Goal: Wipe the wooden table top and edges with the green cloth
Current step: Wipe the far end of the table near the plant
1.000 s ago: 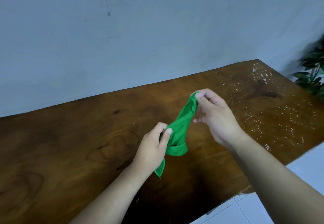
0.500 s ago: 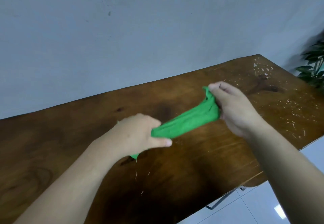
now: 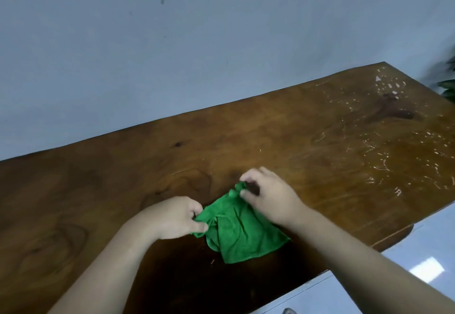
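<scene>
The green cloth (image 3: 236, 230) lies crumpled on the wooden table (image 3: 283, 141), low and near the centre of the view, close to the table's near edge. Both hands are on it. The left hand (image 3: 172, 217), at about nine o'clock from the cloth, has its fingers curled shut with a fold of fabric pinched between thumb and forefinger. The right hand (image 3: 268, 198), at about one o'clock from the cloth, is bunched over the far corner; its fingertips seem to nip the fabric there, though blur makes the exact contact hard to read.

Holding opposite ends this way looks like a means of spreading or refolding the cloth into a flat pad, so that a broad face meets the wood rather than a twisted rope of fabric. The lower part of the cloth already fans out flat toward five o'clock, which fits that reading.

Wiping itself does not appear to have begun here. Pale specks and scratch-like marks (image 3: 384, 156) are scattered over the table's right end, toward two o'clock from the hands and well apart from the cloth, so that area probably needs the most attention. A plant (image 3: 449, 87) shows at the frame's right edge, beyond the table's end, and pale floor tiles (image 3: 428, 264) lie below the near edge.
</scene>
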